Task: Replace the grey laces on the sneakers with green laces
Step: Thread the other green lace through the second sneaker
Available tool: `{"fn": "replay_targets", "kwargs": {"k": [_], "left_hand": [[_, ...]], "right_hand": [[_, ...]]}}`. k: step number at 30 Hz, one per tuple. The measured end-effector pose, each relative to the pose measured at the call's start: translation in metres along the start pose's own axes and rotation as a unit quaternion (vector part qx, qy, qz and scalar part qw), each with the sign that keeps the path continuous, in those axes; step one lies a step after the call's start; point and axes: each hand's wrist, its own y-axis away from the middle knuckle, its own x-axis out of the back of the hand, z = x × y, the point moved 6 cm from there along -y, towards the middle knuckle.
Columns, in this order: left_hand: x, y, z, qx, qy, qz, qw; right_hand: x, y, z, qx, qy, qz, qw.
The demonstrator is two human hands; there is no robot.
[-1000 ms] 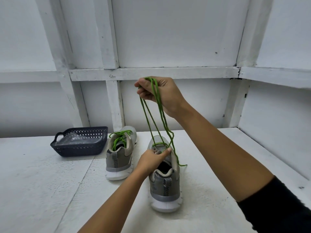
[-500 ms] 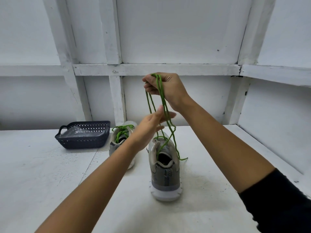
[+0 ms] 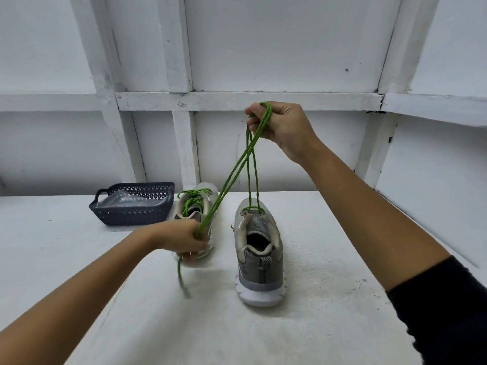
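1. Lacing the right-hand sneaker (image 3: 259,259) looks barely begun. The green lace (image 3: 237,164) crosses only its far eyelets.
2. The right hand (image 3: 282,127) pinches the strands up high. The left hand (image 3: 184,239) grips them low, beside the left sneaker (image 3: 200,204), which is already green-laced.
3. Next, I'd guess: even the ends, then thread the nearer eyelets.
4. The white table (image 3: 329,285) stands against a white panelled wall (image 3: 276,48), with a dark basket (image 3: 131,206) far left.

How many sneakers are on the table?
2. The right sneaker stands near the middle; the left sneaker is beside the dark basket, partly behind the left hand.
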Motion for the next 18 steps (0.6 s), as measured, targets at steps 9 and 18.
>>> {"fn": "replay_targets", "kwargs": {"k": [9,18], "left_hand": [[0.064,0.015,0.033,-0.053,0.357,0.019,0.932],[0.092,0.006,0.058,-0.023,0.622,0.031,0.782]], "right_hand": [[-0.022,0.01,-0.003,0.019,0.058,-0.033,0.998],[-0.056,0.026,0.0,0.047,0.117,-0.112,0.986]]}}
